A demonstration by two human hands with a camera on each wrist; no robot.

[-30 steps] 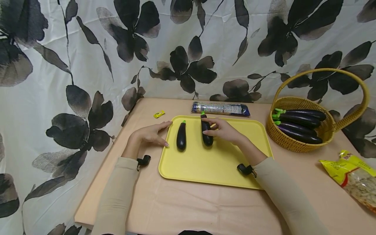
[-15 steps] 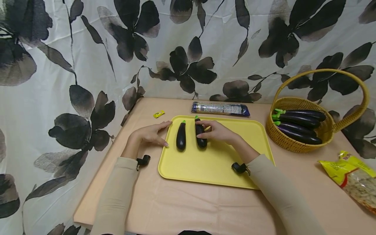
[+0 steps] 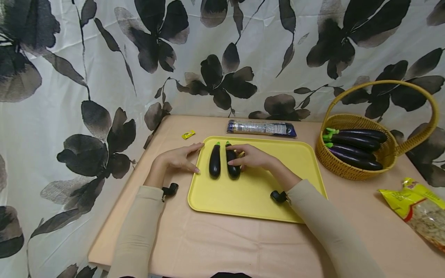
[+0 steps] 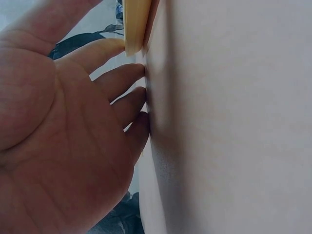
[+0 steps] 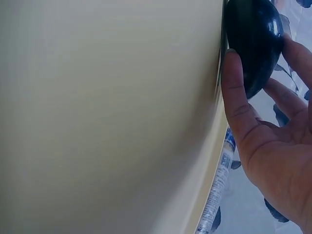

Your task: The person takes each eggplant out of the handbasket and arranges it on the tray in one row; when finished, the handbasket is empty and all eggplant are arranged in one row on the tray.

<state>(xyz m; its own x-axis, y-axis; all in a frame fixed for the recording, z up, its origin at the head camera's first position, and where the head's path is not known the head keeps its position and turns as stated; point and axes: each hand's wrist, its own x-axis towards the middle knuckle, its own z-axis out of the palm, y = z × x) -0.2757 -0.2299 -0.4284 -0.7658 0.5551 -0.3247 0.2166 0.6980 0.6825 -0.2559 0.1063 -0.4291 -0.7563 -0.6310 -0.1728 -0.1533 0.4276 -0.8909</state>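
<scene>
While a person's left hand [image 3: 175, 159], fingers loosely extended, touches a yellow tray [image 3: 257, 197], the right hand [image 3: 256, 157] pinches an eggplant [image 3: 231, 155] within the tray's left half. A second eggplant [image 3: 214, 162] lies just beside.

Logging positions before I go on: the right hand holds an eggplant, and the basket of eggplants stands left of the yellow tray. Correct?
Wrong side: the head view shows the basket of eggplants right of the yellow tray. The right hand does hold an eggplant.

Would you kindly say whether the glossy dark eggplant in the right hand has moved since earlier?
Yes, the held eggplant moved left across the yellow rectangular tray, toward the other eggplant.
</scene>
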